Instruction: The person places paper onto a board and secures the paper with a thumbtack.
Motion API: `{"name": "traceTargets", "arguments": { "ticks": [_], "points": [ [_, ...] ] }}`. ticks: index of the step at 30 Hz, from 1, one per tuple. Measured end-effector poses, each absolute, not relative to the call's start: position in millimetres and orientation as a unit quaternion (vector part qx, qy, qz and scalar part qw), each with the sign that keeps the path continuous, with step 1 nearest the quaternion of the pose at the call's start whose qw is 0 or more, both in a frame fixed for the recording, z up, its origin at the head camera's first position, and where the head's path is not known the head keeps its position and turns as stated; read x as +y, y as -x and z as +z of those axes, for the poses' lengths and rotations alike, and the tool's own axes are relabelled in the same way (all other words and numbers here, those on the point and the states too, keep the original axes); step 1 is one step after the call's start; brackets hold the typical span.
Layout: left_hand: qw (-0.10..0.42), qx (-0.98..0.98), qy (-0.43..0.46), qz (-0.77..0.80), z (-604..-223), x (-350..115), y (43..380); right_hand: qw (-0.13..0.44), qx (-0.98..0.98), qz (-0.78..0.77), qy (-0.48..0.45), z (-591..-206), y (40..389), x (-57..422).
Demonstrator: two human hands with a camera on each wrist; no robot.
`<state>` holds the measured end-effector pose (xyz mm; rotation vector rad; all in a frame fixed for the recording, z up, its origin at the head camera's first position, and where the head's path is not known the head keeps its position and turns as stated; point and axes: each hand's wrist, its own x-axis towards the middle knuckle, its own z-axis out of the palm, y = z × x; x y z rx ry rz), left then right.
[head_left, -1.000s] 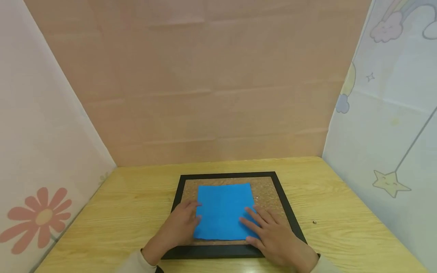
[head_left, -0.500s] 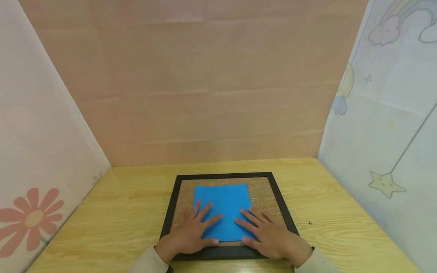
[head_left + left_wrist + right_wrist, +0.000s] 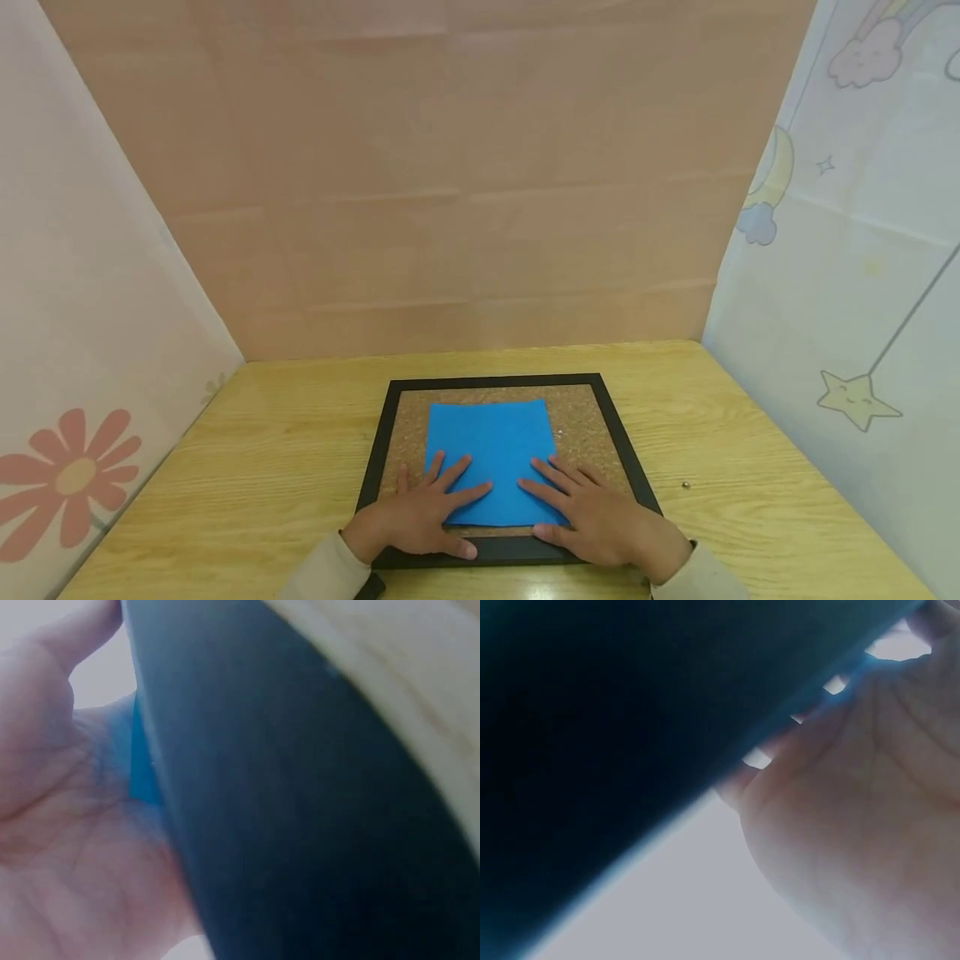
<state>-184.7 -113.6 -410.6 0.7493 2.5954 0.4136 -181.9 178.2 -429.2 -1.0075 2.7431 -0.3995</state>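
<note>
Two hands lie spread over a black-framed cork board [image 3: 588, 417] in the head view. Inside the board's black frame [image 3: 495, 382], a bright blue sheet [image 3: 487, 433] rests on the cork; strips of cork show along its edges, widest toward the board's right side and thinnest at its near edge. The left hand [image 3: 420, 517] reaches over the board's near-left corner, three fingertips on the sheet, the little finger on cork, the thumb on the frame's near bar. The right hand [image 3: 603, 521] comes over the near-right corner, its index and middle fingertips on the sheet. Both hands have straight, parted fingers and grip nothing. A small shiny speck [image 3: 559, 433] sits on the board's cork, just right of the sheet; a tiny metallic piece [image 3: 686, 485] lies on the wood-grain tabletop [image 3: 285, 442] right of the board. That tabletop stretches out on both sides of the board, and more narrowly beyond its far edge to a tan backdrop [image 3: 450, 192]. A printed red flower [image 3: 72, 479] marks the panel left of the board, a smiling star [image 3: 858, 402] the panel right of it.

Left wrist view: the palm is beside a blurred dark band [image 3: 285, 787], possibly the board's frame; I cannot be sure.

Right wrist view: a dark mass [image 3: 615, 735] hides the fingertips, so the grip cannot be told there.
</note>
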Motion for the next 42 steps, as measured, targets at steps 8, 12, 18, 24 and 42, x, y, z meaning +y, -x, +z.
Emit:
{"name": "traceTargets", "arguments": {
  "ticks": [8,12,18,24,42],
  "points": [
    [0.223,0.923,-0.271,0.159,-412.0,-114.0,186.4,0.025,0.941,-0.153,0.3,-430.3,178.8,194.3],
    [0.225,0.922,-0.268,0.166,-413.8,-115.1,186.2,-0.067,0.95,-0.181,0.246,-429.0,180.3,227.2],
    [0.218,0.92,-0.271,0.18,-410.3,-117.2,184.4,-0.074,0.963,-0.228,0.125,-413.2,186.9,293.8],
    [0.212,0.919,-0.273,0.191,-410.8,-118.0,185.0,-0.004,0.965,-0.252,0.077,-413.2,192.6,326.4],
    [0.214,0.92,-0.271,0.188,-410.4,-118.5,185.6,0.023,0.958,-0.245,0.148,-427.0,191.3,341.0]
  ]
}}
